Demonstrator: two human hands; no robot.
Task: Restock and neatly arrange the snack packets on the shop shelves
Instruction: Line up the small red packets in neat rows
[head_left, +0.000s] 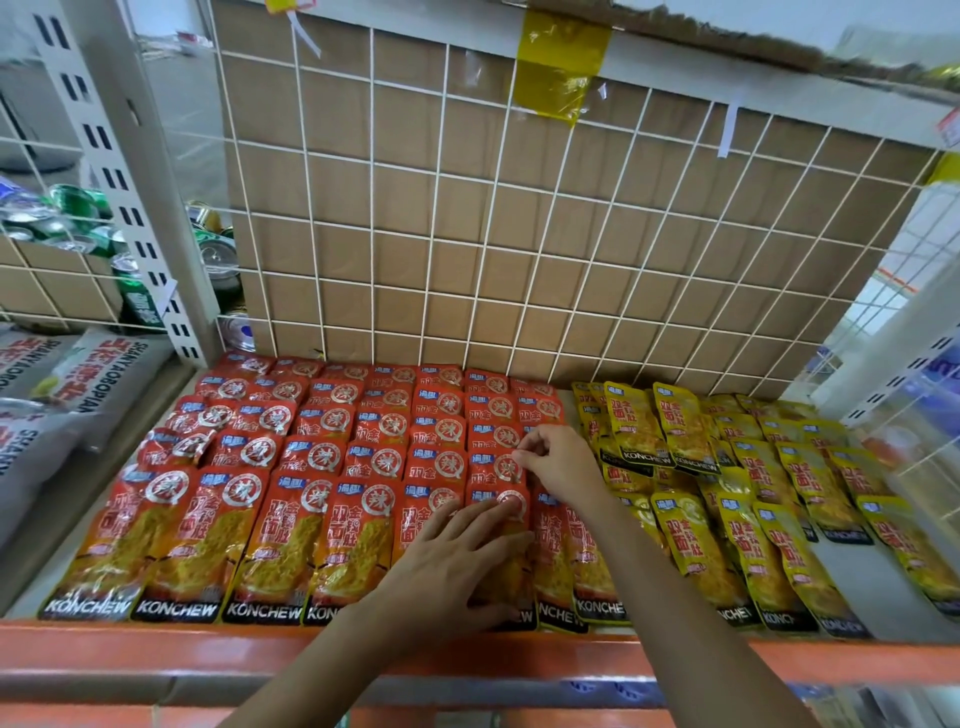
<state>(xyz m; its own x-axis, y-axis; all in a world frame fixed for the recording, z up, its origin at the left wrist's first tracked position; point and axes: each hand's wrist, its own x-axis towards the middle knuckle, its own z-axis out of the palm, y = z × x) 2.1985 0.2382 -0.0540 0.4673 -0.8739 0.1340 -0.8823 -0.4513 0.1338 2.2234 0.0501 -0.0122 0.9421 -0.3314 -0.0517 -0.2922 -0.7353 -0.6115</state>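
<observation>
Left hand (457, 551) lies flat, fingers spread, on a front-row red packet (498, 551) at lower centre; right hand (558, 460) pinches a packet's top edge just above (yellow packets (769, 545) fill the right).

Red snack packets (291, 467) lie flat on the shelf (156, 652), filling its left and middle in overlapping rows like shingles, each printed with a round white emblem and "KONCHEW" on a black bottom band. The front row sits even along the shelf's orange edge. Yellow snack packets (769, 499) of the same brand cover the right side, laid looser, several tilted or askew.
</observation>
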